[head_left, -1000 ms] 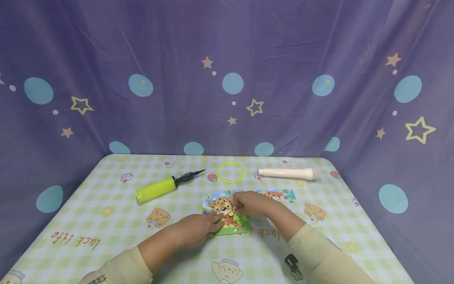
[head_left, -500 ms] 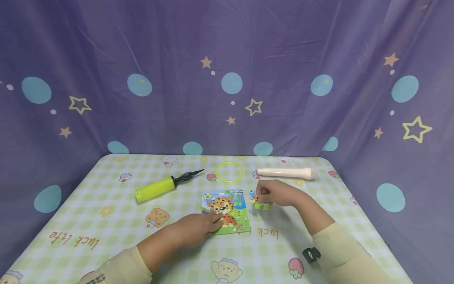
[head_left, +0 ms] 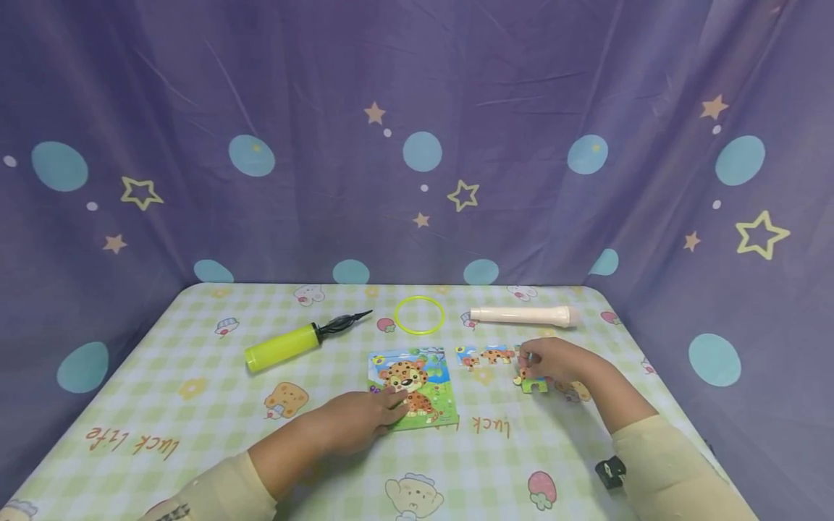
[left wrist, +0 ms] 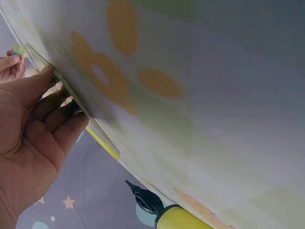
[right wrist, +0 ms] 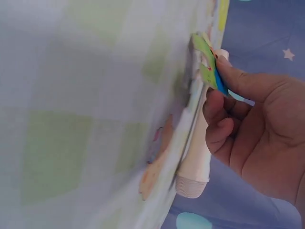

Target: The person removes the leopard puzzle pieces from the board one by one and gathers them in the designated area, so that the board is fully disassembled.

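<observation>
Head view: the puzzle piece (head_left: 536, 386) is showing below the fingertips of the right hand (head_left: 559, 359), whose thumb and fingers are pinching it; likely light, stiff card, suiting an edge grip. The left hand (head_left: 355, 421), fingers extended, is resting on the leopard board (head_left: 417, 378). Beyond, the microphone (head_left: 524, 316) is bounding the room; tablecloth (head_left: 495, 463) is stretching nearward.

The tablecloth (head_left: 495, 477) bears upside-down "luck life" lettering (head_left: 130, 441).
</observation>
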Motion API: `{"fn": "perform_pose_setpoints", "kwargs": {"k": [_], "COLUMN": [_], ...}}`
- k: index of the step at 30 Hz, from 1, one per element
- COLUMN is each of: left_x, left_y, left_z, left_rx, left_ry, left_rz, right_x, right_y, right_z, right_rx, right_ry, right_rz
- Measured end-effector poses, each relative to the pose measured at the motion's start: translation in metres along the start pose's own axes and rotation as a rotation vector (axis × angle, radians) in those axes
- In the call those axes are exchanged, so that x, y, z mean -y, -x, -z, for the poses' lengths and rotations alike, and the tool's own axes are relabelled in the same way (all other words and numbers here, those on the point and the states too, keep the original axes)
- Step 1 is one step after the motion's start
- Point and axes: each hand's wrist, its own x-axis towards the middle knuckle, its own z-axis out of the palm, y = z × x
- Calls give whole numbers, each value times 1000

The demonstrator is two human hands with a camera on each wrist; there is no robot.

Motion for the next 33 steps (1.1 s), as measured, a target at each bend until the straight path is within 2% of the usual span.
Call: {"fn": "perform_pose_setpoints", "kwargs": {"k": [5,9,17,25,30,33], "left_x": [-1,-1,-2,-2,0,0], "left_y": [1,1,1,2,2,1], "left_z": [2,3,3,3,2,2], "left_rx": [-4,-6,-4,-11,-5,-7], "left_ry": [-1,9,29,31,23,10], "left_rz": [-3,0,-1,-1,-2,-8], "right_x": [-5,-7,-12,-7,10,26], "right_y": [-1,-2,-8,-11,-17,-21], "right_z": [-3,-5,-10,-4,5,6], "right_rx": [-71,-107,-121,-153,-205,-200], "right_ry": [57,44,101,108,101,79], "right_rz": [-54,-81,-129,-83,-17,36]}}
